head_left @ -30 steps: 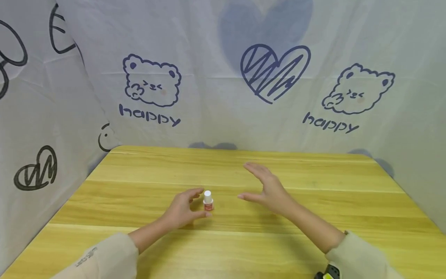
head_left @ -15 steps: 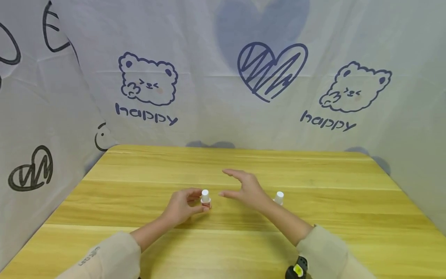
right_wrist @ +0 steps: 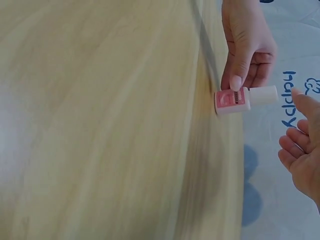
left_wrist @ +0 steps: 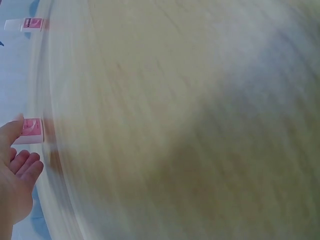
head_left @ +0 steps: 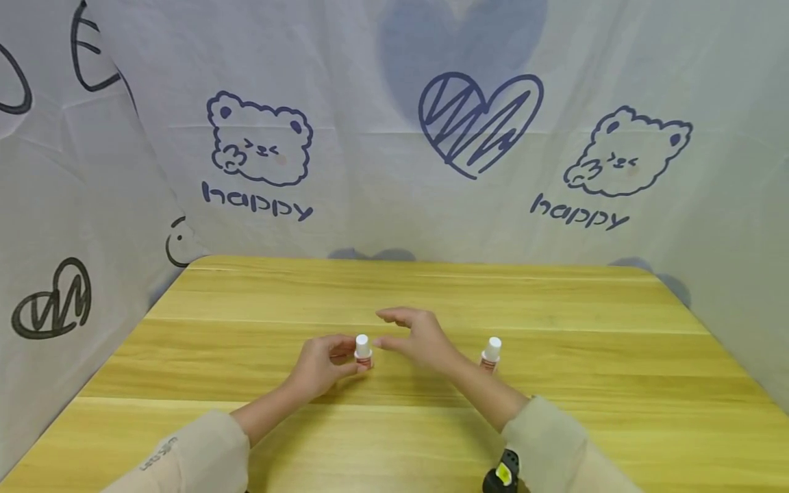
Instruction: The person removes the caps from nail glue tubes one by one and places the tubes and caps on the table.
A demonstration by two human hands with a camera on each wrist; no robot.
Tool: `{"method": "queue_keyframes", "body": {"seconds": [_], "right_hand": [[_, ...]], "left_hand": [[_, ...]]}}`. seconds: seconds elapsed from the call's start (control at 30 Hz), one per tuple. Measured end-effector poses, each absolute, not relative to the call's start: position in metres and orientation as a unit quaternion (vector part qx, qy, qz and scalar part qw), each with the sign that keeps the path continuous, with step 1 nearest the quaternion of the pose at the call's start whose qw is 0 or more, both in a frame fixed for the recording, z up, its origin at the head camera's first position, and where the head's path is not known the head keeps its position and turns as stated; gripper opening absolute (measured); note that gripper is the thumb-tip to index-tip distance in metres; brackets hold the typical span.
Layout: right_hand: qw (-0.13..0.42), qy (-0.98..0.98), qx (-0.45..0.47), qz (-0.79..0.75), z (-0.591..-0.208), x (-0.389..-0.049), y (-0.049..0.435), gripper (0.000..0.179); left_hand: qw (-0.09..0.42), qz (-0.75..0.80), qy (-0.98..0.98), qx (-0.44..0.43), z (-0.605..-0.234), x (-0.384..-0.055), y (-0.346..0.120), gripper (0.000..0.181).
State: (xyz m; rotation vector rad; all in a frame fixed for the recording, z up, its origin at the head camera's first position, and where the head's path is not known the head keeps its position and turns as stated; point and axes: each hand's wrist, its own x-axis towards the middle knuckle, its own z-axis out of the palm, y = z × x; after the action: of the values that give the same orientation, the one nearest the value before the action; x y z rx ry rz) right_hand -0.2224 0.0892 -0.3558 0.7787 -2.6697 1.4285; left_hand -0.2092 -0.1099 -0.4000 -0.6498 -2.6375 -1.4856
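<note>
A small white bottle with a pink label and a white cap (head_left: pixel 362 342) stands upright near the middle of the table. My left hand (head_left: pixel 317 366) pinches its body from the left; the right wrist view shows the thumb against the label (right_wrist: pixel 230 98) and the fingers behind. Just right of the cap is my right hand (head_left: pixel 419 339), held above the table with thumb and fingers apart and nothing between them. Its thumb tip comes close to the cap in the head view. A second bottle (head_left: pixel 492 350) of the same look stands farther right, partly hidden by the right forearm.
The wooden table (head_left: pixel 246 294) has its far edge against a white cloth (head_left: pixel 370 205) printed with bears and hearts. Another cloth wall (head_left: pixel 117 226) runs along the left side. A black and yellow device (head_left: pixel 502 472) shows at the right wrist.
My right hand has moved left toward the bottle's cap, uncovering the second bottle behind its forearm. My left hand's thumb and fingers have closed onto the near bottle.
</note>
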Motion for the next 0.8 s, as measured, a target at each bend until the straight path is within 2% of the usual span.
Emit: {"method": "queue_keyframes", "body": {"seconds": [0.37, 0.6, 0.8], "right_hand": [[-0.016, -0.844, 0.239, 0.479, -0.367, -0.223, 0.076, 0.035], [0.013, -0.837, 0.277, 0.471, -0.372, -0.224, 0.073, 0.035], [-0.008, -0.841, 0.246, 0.482, -0.375, -0.224, 0.068, 0.03]], "left_hand": [[0.024, -0.491, -0.849, -0.197, -0.402, -0.21, -0.108, 0.026], [0.027, -0.488, -0.849, -0.199, -0.403, -0.21, -0.108, 0.024], [0.027, -0.491, -0.849, -0.196, -0.403, -0.211, -0.106, 0.023]]}}
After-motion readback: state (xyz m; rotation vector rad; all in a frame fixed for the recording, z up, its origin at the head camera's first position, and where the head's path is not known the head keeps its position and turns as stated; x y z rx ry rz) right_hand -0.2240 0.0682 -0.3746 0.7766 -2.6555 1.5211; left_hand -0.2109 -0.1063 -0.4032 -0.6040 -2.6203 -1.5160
